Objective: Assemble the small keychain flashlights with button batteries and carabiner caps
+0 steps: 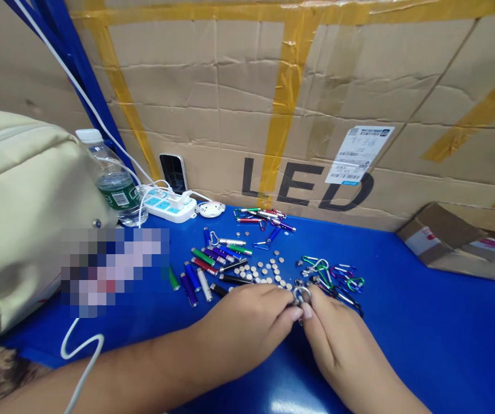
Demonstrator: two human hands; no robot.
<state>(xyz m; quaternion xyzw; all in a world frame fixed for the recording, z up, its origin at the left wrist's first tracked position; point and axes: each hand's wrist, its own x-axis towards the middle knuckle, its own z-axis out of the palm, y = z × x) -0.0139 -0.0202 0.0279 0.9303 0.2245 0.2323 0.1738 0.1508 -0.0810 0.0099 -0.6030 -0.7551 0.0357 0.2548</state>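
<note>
A small metal key ring [301, 295] sits pinched between the closed fingers [307, 311] of the left hand [243, 326] and right hand [336, 340], above the blue tabletop [424, 322]; just beyond lie coloured carabiners [332, 279]; loose button cells [265, 270]; and small tube flashlights [200, 271], scattered near a white power strip [172, 206].

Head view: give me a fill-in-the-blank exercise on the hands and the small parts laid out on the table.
A shiny metal ring is pinched between the left hand and the right hand, above a tabletop coloured ____.
The large cardboard box behind the table carries the black printed word ____.
The heap of coloured carabiner clips lies to the ____ of the flat round silver button batteries.

Missing words: blue; LED; right.
</note>
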